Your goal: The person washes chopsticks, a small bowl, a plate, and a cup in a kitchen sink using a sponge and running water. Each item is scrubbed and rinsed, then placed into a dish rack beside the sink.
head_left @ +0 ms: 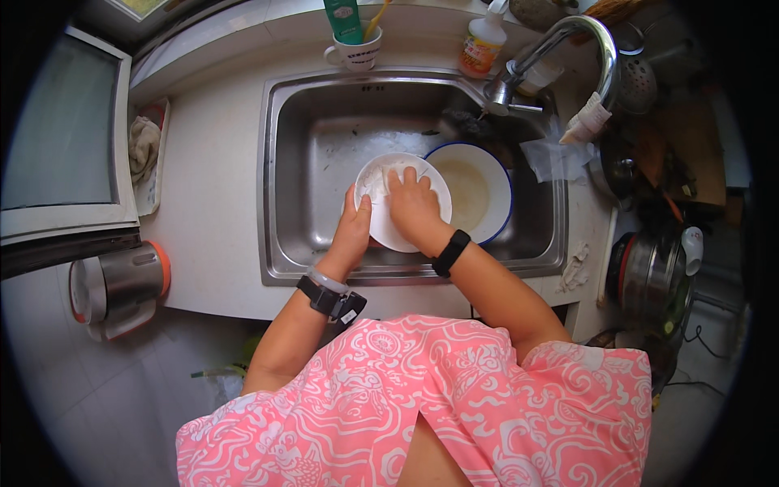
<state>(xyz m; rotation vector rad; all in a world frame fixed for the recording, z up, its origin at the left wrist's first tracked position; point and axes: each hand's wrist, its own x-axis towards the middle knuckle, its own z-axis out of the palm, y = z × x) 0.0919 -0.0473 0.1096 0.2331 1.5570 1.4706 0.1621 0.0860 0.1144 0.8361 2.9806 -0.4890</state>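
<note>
Over a stainless steel sink (316, 140), my left hand (355, 226) grips the left rim of a white bowl (398, 228), its thumb on the inner side. My right hand (414, 204) reaches into the bowl with bent fingers. Something whitish lies under and beside those fingertips; whether it is a cloth or suds, and whether the fingers grip it, I cannot tell. Partly behind the bowl, to its right, a white enamel basin (496, 210) with a blue rim stands in the sink and holds cloudy, yellowish liquid.
A chrome faucet (599, 45) arches over the sink's back right corner, near a plastic bottle (482, 45). Behind the sink stands a white mug (359, 56) with a green tube and a toothbrush. A tray with a cloth (144, 146) lies left; a crumpled rag (574, 268) lies right.
</note>
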